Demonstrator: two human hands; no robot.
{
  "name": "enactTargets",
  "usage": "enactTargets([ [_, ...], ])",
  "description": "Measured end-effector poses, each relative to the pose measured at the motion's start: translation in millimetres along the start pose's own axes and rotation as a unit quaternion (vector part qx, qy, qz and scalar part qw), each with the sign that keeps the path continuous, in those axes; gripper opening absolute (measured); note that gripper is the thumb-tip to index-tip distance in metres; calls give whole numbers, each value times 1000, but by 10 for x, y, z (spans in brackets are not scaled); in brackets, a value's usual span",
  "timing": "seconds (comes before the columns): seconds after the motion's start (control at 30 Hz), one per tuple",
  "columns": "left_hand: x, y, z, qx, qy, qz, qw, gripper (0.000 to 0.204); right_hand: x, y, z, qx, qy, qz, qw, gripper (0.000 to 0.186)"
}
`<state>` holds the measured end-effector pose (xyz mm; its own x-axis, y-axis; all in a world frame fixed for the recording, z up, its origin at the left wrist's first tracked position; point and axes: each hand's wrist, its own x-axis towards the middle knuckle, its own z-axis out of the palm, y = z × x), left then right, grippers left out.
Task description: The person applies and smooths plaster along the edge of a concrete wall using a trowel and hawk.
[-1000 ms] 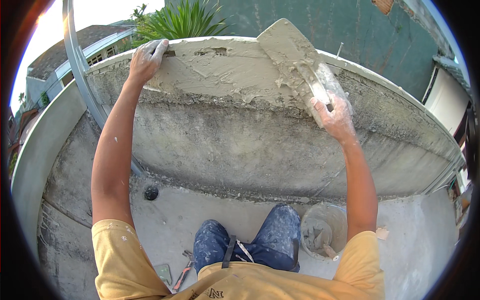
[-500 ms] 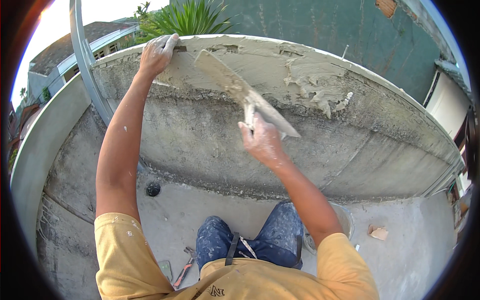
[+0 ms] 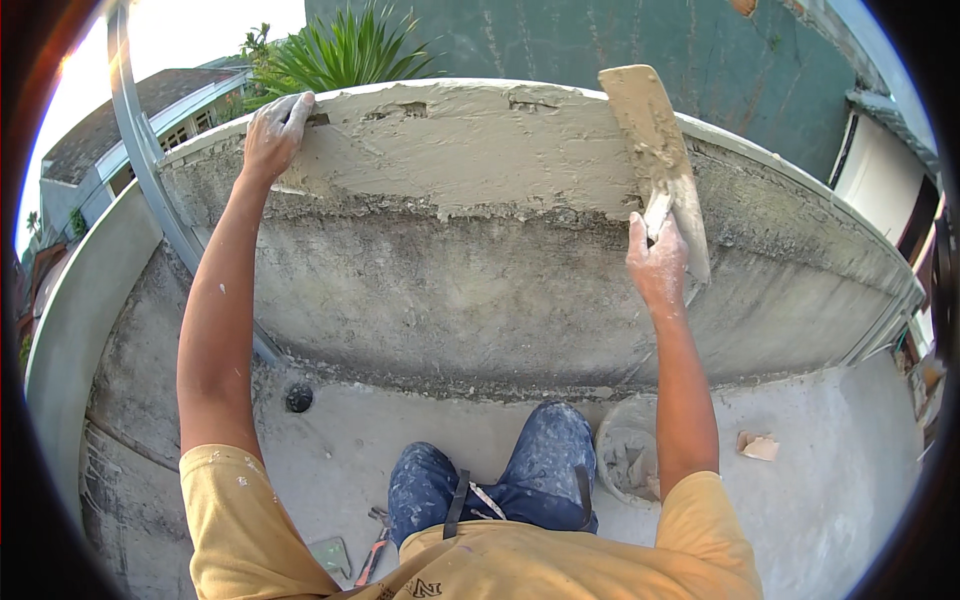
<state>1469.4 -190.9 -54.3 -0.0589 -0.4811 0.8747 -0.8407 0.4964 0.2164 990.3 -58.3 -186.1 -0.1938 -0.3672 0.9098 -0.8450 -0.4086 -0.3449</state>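
Note:
My right hand (image 3: pixel 658 258) is closed round the handle of a long plastering trowel (image 3: pixel 650 135). Mortar is smeared over the blade, which stands nearly upright against the wall, its far end reaching above the wall's top edge. Left of the blade runs a band of wet grey mortar (image 3: pixel 470 150), mostly flattened, with a few small gaps near the top and a ragged lower edge. My left hand (image 3: pixel 277 132) grips the top edge of the low concrete wall (image 3: pixel 450 290) at the left end of that band. Whitish mortar coats the fingers of both hands.
By my right knee stands a bucket of mortar (image 3: pixel 628 455). A broken brown piece (image 3: pixel 758 446) lies right of it. A red-handled tool (image 3: pixel 372 555) and a flat greenish piece (image 3: pixel 330 556) are near my left leg. A metal post (image 3: pixel 135 110) rises at the left.
My right hand has swept the trowel to the right along the wall and turned it more upright. The lumpy mortar there is now spread flatter. My left hand still grips the wall's top.

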Motion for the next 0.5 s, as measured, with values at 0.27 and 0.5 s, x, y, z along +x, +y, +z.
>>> enactTargets([
  [0.27,-45,-76,39,42,33,6,999,45,540,-697,-129,289,-355,249,853,18],
  [0.5,-16,-26,90,39,44,19,998,47,1253,-932,70,299,-252,233,890,18],
])
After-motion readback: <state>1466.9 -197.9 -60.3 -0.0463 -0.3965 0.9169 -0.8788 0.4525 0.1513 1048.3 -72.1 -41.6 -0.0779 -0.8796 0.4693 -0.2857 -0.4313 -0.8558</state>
